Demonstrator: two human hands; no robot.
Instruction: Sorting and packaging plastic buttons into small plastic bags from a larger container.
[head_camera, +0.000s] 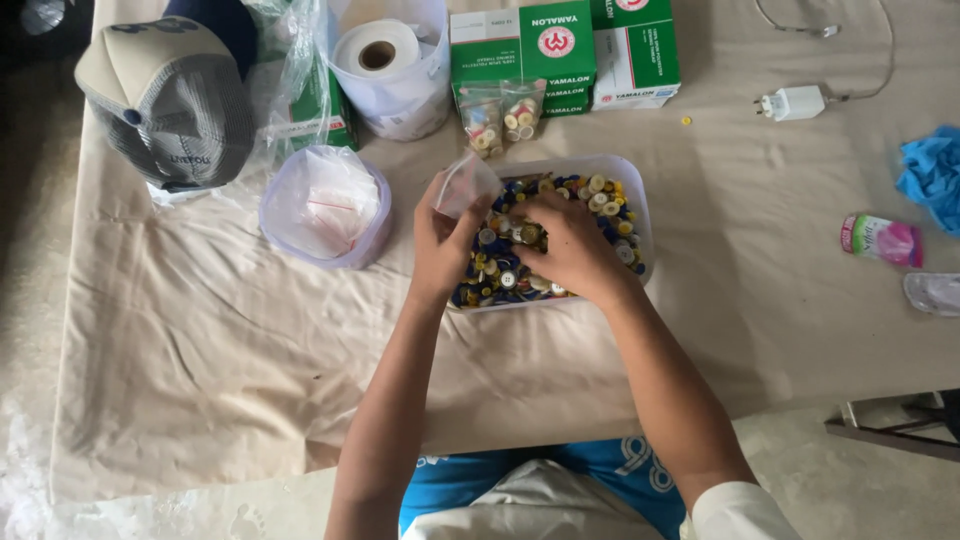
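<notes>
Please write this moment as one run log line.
left hand: holds small clear bag | right hand: in tub of buttons

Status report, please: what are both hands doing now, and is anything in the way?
Left hand holds small clear bag above tub of buttons. Right hand down in the buttons, picking. Nothing blocks; filled bags stand behind tub.

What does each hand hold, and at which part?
The left hand holds a small clear bag by its lower edge. The right hand rests in the buttons; its hold cannot be told.
</notes>
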